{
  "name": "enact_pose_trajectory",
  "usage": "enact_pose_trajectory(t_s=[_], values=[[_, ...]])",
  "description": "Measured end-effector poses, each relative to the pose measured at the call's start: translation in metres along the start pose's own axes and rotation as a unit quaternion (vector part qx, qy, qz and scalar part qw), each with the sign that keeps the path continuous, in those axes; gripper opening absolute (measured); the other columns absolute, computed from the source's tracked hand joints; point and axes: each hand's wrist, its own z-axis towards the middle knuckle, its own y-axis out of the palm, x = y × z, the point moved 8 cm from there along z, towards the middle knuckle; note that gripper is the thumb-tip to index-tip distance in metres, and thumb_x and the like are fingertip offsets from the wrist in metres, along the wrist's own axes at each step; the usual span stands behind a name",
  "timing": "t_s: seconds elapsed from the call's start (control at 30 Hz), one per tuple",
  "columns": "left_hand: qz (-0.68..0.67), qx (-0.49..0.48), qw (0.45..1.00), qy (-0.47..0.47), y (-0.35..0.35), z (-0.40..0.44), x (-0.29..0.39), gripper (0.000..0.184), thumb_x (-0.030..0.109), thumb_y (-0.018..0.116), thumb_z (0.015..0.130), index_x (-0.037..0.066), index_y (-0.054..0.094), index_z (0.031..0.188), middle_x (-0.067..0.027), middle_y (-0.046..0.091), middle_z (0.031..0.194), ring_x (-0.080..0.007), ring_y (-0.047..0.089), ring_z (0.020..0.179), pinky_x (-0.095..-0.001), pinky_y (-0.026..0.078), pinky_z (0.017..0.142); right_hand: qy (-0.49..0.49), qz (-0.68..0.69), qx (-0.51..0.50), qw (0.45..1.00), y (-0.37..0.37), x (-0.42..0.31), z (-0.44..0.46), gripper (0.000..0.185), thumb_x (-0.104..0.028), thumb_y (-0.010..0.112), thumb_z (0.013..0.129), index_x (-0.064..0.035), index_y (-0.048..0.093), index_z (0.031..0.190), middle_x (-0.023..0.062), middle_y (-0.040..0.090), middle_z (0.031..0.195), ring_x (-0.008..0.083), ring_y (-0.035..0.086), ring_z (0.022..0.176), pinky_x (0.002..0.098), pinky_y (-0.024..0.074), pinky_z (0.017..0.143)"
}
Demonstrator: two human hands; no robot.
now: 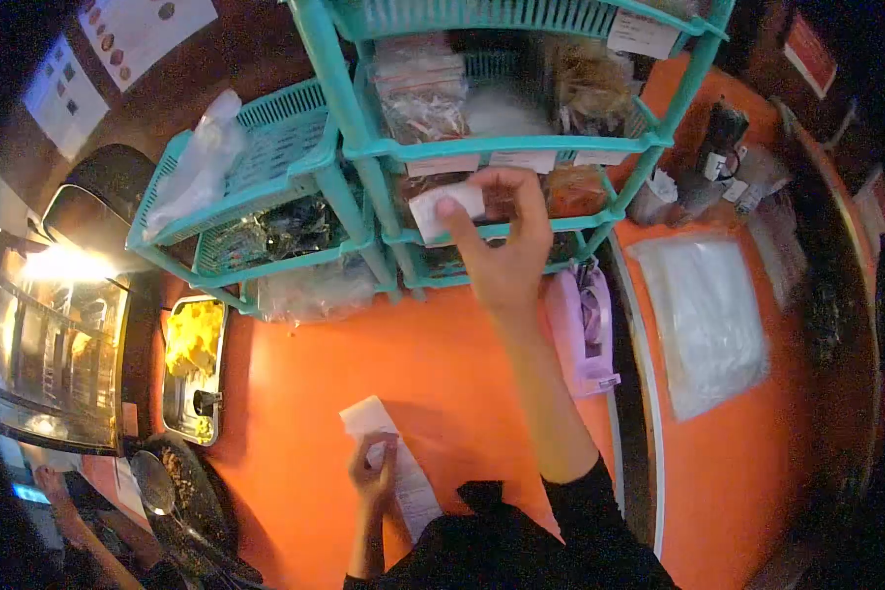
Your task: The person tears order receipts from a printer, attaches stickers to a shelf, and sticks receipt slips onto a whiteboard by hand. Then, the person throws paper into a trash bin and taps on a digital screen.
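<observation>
A person's two bare hands work well apart above an orange table (305, 374), each closed on white paper. The right hand (511, 231), raised in front of a tall teal rack (364, 118), pinches a small white slip (452, 206) between thumb and fingers; the slip juts out to the left of the hand, before the rack's lower shelves. The left hand (372, 470), low over the table, grips a long paper strip (415, 492) near its upper end, with one end showing just beyond the fingertips and the rest slanting down toward the person's dark clothing. Filled plastic bags (421, 93) crowd the tall rack, and a shorter teal rack (241, 182) stands beside it on the left. A pink tape dispenser (582, 329) sits to the right of the right forearm, and a pack of clear plastic (703, 320) lies farther right. At left, a metal tray (213, 393) holds yellow food (195, 334) above a dark pan (202, 492), as another person's arm (84, 531) reaches in at the lower left corner.
</observation>
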Motion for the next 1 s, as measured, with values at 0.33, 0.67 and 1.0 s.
enact_pose_trajectory(t_s=[0.33,0.67,1.0], values=[[0.022,-0.04,0.998,-0.032,0.008,0.004,-0.014,0.007,0.009,0.063,0.086,0.003,0.066,0.089,-0.0081,0.067,0.085,-0.0161,0.063,0.084,-0.0293,0.048,0.077,-0.082,-0.032,0.143,0.986,0.018,0.01,-0.001,0.04,-0.01,0.08,0.075,-0.0038,0.052,0.103,0.0024,0.052,0.099,0.0122,0.049,0.09,0.0249,0.0404,0.08],[0.021,-0.058,0.997,-0.044,0.009,0.005,-0.012,0.006,0.006,0.063,0.085,0.004,0.066,0.09,-0.01,0.068,0.088,-0.0187,0.065,0.085,-0.0304,0.05,0.076,-0.144,-0.096,0.211,0.962,0.028,0.012,-0.007,0.042,-0.007,0.077,0.073,-0.0022,0.05,0.106,0.0064,0.051,0.101,0.0189,0.051,0.094,0.0296,0.0421,0.083],[0.033,-0.045,0.997,-0.044,0.01,-0.001,-0.023,0.006,0.004,0.064,0.083,0.004,0.066,0.089,-0.0109,0.068,0.087,-0.0207,0.066,0.083,-0.0316,0.051,0.075,-0.167,-0.121,0.212,0.955,0.027,0.016,-0.006,0.053,-0.009,0.08,0.068,-0.0003,0.047,0.109,0.0092,0.046,0.103,0.023,0.048,0.097,0.0339,0.0409,0.087]])
